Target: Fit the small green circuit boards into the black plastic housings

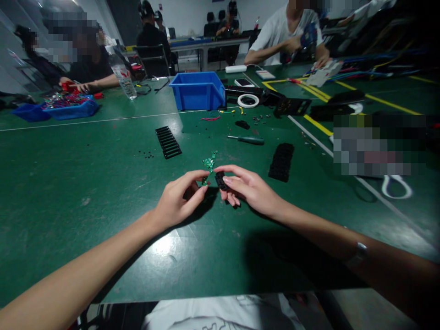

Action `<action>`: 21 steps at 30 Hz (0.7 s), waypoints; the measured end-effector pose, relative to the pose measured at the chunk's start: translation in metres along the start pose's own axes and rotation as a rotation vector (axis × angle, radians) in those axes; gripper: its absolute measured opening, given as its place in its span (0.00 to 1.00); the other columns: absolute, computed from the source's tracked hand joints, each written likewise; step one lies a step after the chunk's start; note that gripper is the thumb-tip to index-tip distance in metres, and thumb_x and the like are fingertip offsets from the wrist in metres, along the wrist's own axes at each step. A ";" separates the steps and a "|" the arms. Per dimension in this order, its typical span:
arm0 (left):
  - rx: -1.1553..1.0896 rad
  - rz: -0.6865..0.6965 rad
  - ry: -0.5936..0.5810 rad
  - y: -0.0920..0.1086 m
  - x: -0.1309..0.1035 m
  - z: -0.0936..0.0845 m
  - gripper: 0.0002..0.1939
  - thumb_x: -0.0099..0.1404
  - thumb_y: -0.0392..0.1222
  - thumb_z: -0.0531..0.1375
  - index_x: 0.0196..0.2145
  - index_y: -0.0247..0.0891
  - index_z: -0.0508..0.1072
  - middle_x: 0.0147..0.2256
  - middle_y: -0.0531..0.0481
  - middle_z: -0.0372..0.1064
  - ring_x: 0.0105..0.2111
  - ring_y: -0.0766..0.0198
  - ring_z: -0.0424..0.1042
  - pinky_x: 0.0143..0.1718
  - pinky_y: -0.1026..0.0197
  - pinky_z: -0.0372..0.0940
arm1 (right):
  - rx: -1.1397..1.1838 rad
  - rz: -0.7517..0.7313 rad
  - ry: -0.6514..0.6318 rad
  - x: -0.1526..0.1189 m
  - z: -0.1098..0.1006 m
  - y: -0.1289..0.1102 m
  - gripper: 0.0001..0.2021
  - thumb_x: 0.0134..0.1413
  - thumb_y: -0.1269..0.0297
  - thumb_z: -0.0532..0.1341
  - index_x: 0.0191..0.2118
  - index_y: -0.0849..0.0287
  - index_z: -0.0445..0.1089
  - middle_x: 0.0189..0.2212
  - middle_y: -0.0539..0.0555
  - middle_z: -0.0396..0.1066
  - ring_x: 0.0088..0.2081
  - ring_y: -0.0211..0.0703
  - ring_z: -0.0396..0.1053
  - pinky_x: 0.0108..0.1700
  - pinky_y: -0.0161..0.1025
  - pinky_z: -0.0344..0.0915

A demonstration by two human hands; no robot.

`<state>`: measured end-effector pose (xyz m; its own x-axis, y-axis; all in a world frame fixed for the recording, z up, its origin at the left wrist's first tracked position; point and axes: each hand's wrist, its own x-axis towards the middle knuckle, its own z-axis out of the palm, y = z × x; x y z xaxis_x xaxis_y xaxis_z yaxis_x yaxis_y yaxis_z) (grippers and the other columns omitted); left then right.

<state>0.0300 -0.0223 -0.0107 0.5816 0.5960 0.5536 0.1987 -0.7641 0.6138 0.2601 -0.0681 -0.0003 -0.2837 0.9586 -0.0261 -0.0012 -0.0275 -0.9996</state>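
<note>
Fingers (197, 200) of the left hand (178, 195) are pinched on a green piece (205, 180) at the frame's centre; just beside it, a black block (220, 180) is gripped by the right hand (256, 192). Green bits (208, 162) are seen just above on the worktop (103, 183), with a black rack (168, 142) placed upper left of centre and a screwdriver (253, 140) upper right.

Behind a far table (213, 43) and what look like dark office chairs (210, 29) rises a pale wall (190, 16).
</note>
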 end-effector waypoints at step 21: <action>-0.027 -0.042 -0.020 0.001 0.000 0.000 0.18 0.69 0.38 0.62 0.55 0.37 0.67 0.42 0.45 0.78 0.37 0.65 0.79 0.39 0.67 0.73 | 0.048 0.027 -0.013 -0.002 0.005 -0.005 0.24 0.54 0.65 0.68 0.53 0.56 0.58 0.34 0.49 0.71 0.29 0.36 0.70 0.27 0.33 0.66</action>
<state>0.0306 -0.0232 -0.0096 0.5889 0.6220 0.5160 0.2021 -0.7315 0.6512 0.2558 -0.0713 0.0050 -0.2965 0.9536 -0.0526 -0.0394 -0.0672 -0.9970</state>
